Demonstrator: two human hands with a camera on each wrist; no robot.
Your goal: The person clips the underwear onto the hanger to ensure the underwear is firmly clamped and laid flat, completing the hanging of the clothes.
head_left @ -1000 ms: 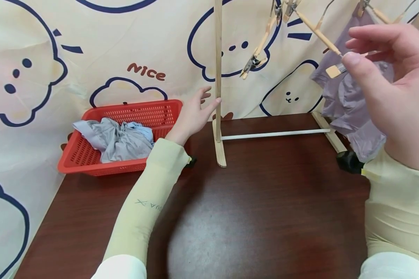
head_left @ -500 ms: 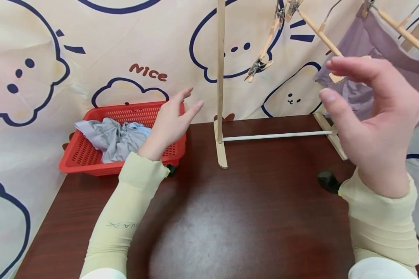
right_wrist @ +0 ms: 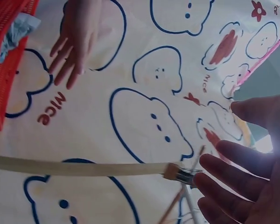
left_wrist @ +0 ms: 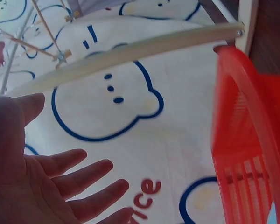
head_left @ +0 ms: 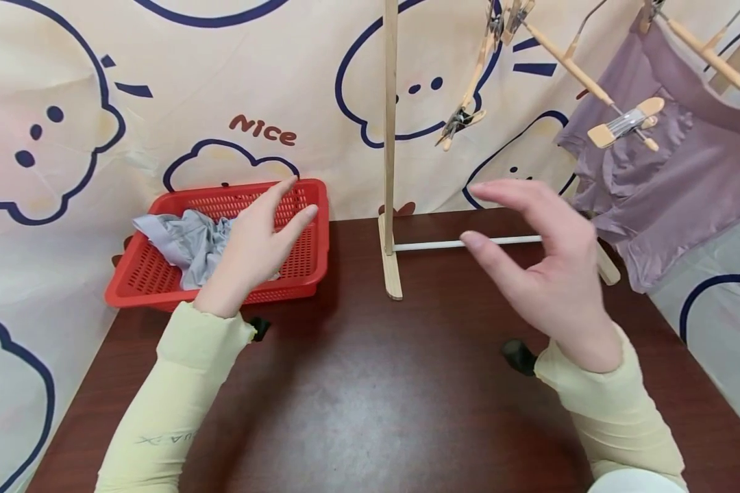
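Observation:
My left hand [head_left: 249, 246] hovers in front of the red basket [head_left: 322, 233], with its fingers spread and nothing held. Inside the basket lies crumpled grey cloth [head_left: 188, 243], partly hidden behind that hand. In the left wrist view, a gap separates my left hand [left_wrist: 60, 172] from the basket wall [left_wrist: 228, 107]. My right hand [head_left: 549, 267] is raised above the table, thumb and fingers apart in a loose curve, holding nothing. Up to its right, a lilac garment [head_left: 691, 171] hangs from a clip hanger [head_left: 706, 51]. Nearer hangs a hanger with a wooden clip [head_left: 625, 123] gripping nothing.
A wooden rack post [head_left: 390, 137] stands between my hands on a wooden foot [head_left: 391, 274]. A white bar [head_left: 428, 244] runs low to the rack's right side. Another hanger clip [head_left: 459, 122] dangles beside the post. A patterned cloth backdrop [head_left: 222, 68] covers the wall behind.
My right hand has come left and down, away from the hangers and lilac garment. My left hand has drawn back leftward from beside the post to the basket.

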